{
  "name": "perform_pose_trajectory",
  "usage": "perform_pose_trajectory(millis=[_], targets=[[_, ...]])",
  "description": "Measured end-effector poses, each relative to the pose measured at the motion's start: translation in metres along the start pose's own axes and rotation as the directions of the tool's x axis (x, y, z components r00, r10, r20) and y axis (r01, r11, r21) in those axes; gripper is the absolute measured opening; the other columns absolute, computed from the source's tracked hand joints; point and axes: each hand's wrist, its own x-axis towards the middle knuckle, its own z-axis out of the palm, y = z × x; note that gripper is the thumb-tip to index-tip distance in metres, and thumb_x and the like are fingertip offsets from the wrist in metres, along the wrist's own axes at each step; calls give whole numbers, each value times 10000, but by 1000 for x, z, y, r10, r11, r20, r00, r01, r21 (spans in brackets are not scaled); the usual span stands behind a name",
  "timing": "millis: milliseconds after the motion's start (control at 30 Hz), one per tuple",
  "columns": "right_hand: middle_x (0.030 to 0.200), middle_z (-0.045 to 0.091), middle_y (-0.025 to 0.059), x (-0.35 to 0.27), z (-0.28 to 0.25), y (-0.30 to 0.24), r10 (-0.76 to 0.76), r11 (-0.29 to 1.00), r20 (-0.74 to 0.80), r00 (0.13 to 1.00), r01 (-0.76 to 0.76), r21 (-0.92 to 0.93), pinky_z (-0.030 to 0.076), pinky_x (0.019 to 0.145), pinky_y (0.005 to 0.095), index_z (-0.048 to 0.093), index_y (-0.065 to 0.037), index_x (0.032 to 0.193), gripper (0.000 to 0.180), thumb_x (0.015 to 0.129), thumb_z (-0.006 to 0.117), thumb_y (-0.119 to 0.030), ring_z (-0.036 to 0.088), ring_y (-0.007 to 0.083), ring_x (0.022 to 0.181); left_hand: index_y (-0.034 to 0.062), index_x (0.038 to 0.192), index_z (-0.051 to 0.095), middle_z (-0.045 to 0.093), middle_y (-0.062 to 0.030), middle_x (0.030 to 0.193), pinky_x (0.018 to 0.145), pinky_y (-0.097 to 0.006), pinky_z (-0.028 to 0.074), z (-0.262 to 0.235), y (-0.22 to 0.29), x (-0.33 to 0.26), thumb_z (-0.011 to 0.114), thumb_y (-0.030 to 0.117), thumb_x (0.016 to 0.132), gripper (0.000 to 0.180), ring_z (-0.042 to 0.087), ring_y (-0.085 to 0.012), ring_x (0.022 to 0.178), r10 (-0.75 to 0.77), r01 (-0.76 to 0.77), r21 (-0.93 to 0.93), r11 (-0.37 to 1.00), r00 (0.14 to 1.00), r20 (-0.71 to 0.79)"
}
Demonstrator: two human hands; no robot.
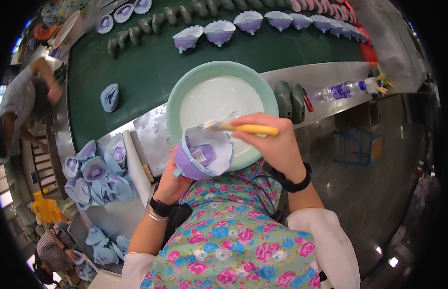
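My left hand (173, 180) holds a lavender and white shoe upper (204, 155) from below, its open side turned up. My right hand (274, 144) grips a yellow-handled brush (248, 128) whose bristles touch the upper's rim. Both hands are over the near edge of a pale green basin (178, 94) filled with white glue. A black band sits on each wrist.
A green conveyor belt (151, 67) carries a row of lavender uppers (219, 31) and dark shoe lasts (159, 21). A pile of uppers (96, 176) lies at my left. Two dark lasts (290, 98) and a plastic bottle (342, 90) rest on the metal ledge. Other people work at far left.
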Motion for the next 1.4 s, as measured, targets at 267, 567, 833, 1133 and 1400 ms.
perform_pose_trajectory(millis=[267, 567, 833, 1133, 1400], targets=[[714, 689, 101, -8, -11, 11, 193, 975, -165, 967, -209, -80, 506, 584, 256, 689, 12, 834, 166, 770, 744, -131, 657, 133, 622, 139, 1435, 308, 453, -60, 1369, 1040, -412, 409, 21, -1, 11, 621, 111, 882, 636, 474, -223, 1244, 85, -91, 76, 993, 993, 80], [606, 644, 64, -31, -8, -39, 321, 938, 13, 947, -320, 133, 474, 536, 242, 666, 15, 757, 244, 789, 744, -214, 592, 80, 540, 203, 1425, 336, 589, 18, 1084, 878, -322, 522, 18, 3, 13, 529, -36, 873, 633, 590, -114, 997, 403, -394, 206, 896, 915, 1], [713, 680, 83, -15, -26, -20, 133, 989, -223, 966, -145, -39, 493, 591, 241, 686, -3, 846, 115, 770, 736, -74, 641, 116, 634, 24, 1143, 527, 644, -106, 928, 557, -315, 500, -14, 8, 22, 482, 227, 949, 284, 623, -216, 688, 29, 33, -281, 959, 976, 215], [819, 684, 102, -9, -5, -44, -132, 987, 216, 967, 110, 114, 505, 640, 278, 682, -33, 869, 131, 762, 730, -92, 657, 206, 699, 28, 1111, 555, 590, -54, 733, 318, -169, 309, 100, 10, 21, 485, 304, 924, 341, 403, -76, 374, -507, 420, -307, 854, 802, -315], [589, 612, 103, -33, -20, -22, 313, 939, -1, 950, -310, -147, 458, 513, 278, 628, -25, 741, 156, 760, 721, -148, 600, 185, 495, 63, 1052, 605, 607, -33, 916, 743, -372, 419, 1, 9, 35, 535, 199, 906, 211, 529, -180, 816, -445, 452, -241, 859, 891, 84]])
